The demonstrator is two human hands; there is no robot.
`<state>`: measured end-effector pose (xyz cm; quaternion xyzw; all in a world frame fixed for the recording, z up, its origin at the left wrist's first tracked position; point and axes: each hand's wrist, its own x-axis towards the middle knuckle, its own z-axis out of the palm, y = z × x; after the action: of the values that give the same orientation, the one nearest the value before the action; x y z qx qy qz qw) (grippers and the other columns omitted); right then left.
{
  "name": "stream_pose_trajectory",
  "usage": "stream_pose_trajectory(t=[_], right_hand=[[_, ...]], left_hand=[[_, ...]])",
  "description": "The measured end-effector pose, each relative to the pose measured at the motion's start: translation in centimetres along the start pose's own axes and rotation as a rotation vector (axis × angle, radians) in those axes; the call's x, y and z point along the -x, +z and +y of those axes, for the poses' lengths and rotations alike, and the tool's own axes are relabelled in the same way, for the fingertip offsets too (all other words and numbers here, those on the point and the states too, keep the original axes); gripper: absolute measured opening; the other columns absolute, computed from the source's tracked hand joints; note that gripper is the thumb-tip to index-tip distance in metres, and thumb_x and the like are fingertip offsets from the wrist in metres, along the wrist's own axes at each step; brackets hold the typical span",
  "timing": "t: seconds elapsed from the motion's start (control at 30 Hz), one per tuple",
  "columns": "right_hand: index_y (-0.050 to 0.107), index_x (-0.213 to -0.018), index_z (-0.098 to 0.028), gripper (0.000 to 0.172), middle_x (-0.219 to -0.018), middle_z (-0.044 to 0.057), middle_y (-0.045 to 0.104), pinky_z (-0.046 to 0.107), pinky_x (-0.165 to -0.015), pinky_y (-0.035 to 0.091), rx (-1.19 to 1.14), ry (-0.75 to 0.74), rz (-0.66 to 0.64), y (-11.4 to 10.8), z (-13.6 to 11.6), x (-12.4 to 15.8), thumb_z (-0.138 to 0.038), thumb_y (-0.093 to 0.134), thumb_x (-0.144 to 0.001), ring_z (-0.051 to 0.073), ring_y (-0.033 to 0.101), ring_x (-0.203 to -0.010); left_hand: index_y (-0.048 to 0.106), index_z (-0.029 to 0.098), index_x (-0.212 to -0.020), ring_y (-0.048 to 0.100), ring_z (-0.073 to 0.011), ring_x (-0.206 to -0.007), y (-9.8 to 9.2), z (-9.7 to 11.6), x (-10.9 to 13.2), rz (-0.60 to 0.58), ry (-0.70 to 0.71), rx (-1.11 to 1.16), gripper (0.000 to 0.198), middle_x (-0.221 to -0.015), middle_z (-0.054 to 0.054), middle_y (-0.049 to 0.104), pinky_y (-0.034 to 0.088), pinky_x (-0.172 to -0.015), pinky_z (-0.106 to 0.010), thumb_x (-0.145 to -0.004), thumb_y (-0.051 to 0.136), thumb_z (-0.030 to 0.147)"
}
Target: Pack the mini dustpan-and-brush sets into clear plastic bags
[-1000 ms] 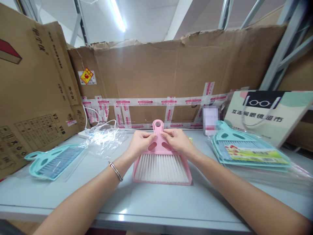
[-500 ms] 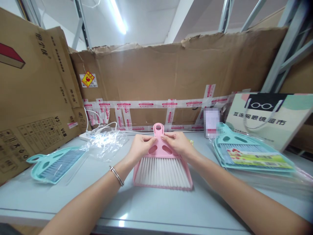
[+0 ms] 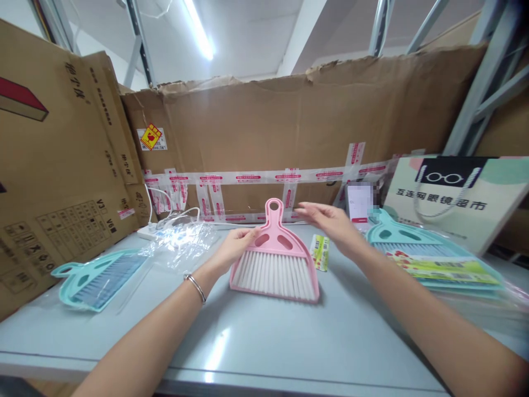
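Observation:
A pink mini dustpan with a white-bristled brush (image 3: pixel 276 258) lies on the grey table (image 3: pixel 264 342), handle pointing away from me. My left hand (image 3: pixel 234 251) grips its left shoulder near the handle. My right hand (image 3: pixel 328 221) hovers above and to the right of the handle, fingers stretched out, holding nothing. A small green and yellow label card (image 3: pixel 319 252) lies on the table just right of the dustpan, under my right hand.
A teal dustpan set (image 3: pixel 97 275) in clear wrap lies at left. Crumpled clear bags (image 3: pixel 182 241) and a white power strip (image 3: pixel 149 230) sit behind it. A stack of teal sets (image 3: pixel 430 256) is at right, with a paper bag (image 3: pixel 450 196) behind. Cardboard walls (image 3: pixel 268 132) surround the table.
My right hand let go of the pink handle and lifted away to the right, opening. The left hand keeps hold, and the dustpan turned slightly. The label card now shows.

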<state>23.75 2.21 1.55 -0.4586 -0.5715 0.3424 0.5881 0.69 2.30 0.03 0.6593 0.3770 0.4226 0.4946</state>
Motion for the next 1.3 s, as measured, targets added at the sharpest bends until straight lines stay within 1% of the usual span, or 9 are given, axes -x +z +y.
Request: stream_pose_trajectory(t=[0.1,0.23,0.3,0.4,0.57,0.87,1.0,1.13,1.3], right_hand=[[0.066,-0.097,-0.017,0.031,-0.097,0.008,0.071,0.035,-0.087,0.048,0.237,-0.035,0.112,-2.8,1.4,-1.6,-0.041,0.057,-0.079,0.021,0.064,-0.093],[0.064,-0.097,-0.016,0.021,-0.105,0.010,0.067,0.033,-0.089,0.044,0.878,0.012,-0.090,-4.1,3.5,-2.4,-0.025,0.052,-0.083,0.022,0.061,-0.099],[0.057,-0.111,-0.014,0.029,-0.117,0.013,0.060,0.029,-0.092,0.040,1.139,0.070,-0.192,-3.7,4.4,-2.5,-0.020,0.050,-0.084,0.022,0.057,-0.108],[0.048,-0.121,-0.008,0.040,-0.125,0.018,0.050,0.030,-0.095,0.035,1.329,0.158,-0.238,-2.9,5.7,-2.9,-0.019,0.050,-0.083,0.026,0.049,-0.116],[0.043,-0.120,-0.005,0.048,-0.124,0.022,0.048,0.037,-0.091,0.036,1.385,0.256,-0.217,-2.3,6.9,-3.7,-0.030,0.056,-0.080,0.033,0.044,-0.119],[0.029,-0.133,0.001,0.085,-0.135,0.028,0.040,0.037,-0.097,0.036,1.313,0.427,-0.246,-3.0,6.8,-3.9,-0.054,0.057,-0.076,0.034,0.040,-0.126],[0.034,-0.131,0.002,0.074,-0.129,0.028,0.047,0.034,-0.091,0.041,1.188,0.442,-0.201,-3.7,7.3,-4.4,-0.047,0.056,-0.079,0.030,0.049,-0.118],[0.045,-0.124,-0.002,0.058,-0.113,0.022,0.061,0.030,-0.076,0.048,1.133,0.430,-0.198,-4.3,7.6,-4.5,-0.033,0.061,-0.077,0.023,0.063,-0.095],[0.065,-0.089,-0.014,0.021,-0.080,0.007,0.069,0.026,-0.064,0.048,1.137,0.363,-0.207,-4.4,7.3,-4.4,-0.019,0.064,-0.069,0.019,0.065,-0.075]], left_hand=[[0.069,0.012,-0.077,0.060,-0.0197,-0.082,-0.4,-0.4,-0.4,0.090,0.003,0.023,0.048,-0.076,-0.006,0.066,0.040,-0.073,-0.027,-0.068,0.062,0.059],[0.068,0.013,-0.074,0.057,-0.0171,-0.075,-0.9,-0.9,-0.7,0.173,0.011,0.004,0.049,-0.073,-0.004,0.065,0.038,-0.069,-0.026,-0.067,0.062,0.060],[0.068,0.013,-0.073,0.056,-0.0157,-0.071,-1.0,-1.2,-0.8,0.188,0.015,0.003,0.048,-0.072,-0.003,0.064,0.037,-0.066,-0.025,-0.067,0.062,0.061],[0.067,0.013,-0.072,0.052,-0.0134,-0.066,-1.1,-1.6,-0.9,0.168,-0.001,0.035,0.047,-0.070,-0.002,0.063,0.034,-0.062,-0.024,-0.068,0.062,0.060],[0.063,0.013,-0.066,0.045,-0.0094,-0.057,-1.0,-1.3,-0.8,0.186,-0.021,0.078,0.045,-0.061,0.000,0.057,0.031,-0.056,-0.023,-0.066,0.065,0.058],[0.057,0.013,-0.060,0.038,-0.0087,-0.055,-1.0,-1.4,-0.8,0.214,-0.016,0.069,0.047,-0.056,0.003,0.048,0.025,-0.055,-0.024,-0.063,0.066,0.059],[0.059,0.013,-0.061,0.042,-0.0099,-0.058,-0.9,-1.4,-0.8,0.215,-0.010,0.091,0.047,-0.058,0.002,0.052,0.029,-0.057,-0.023,-0.063,0.065,0.060],[0.062,0.014,-0.064,0.048,-0.0119,-0.062,-0.8,-1.3,-0.7,0.215,-0.018,0.118,0.046,-0.061,0.001,0.057,0.032,-0.060,-0.023,-0.064,0.065,0.060],[0.065,0.013,-0.068,0.049,-0.0132,-0.061,-0.9,-1.5,-0.8,0.229,-0.033,0.101,0.046,-0.064,-0.002,0.060,0.033,-0.060,-0.025,-0.065,0.064,0.059]])
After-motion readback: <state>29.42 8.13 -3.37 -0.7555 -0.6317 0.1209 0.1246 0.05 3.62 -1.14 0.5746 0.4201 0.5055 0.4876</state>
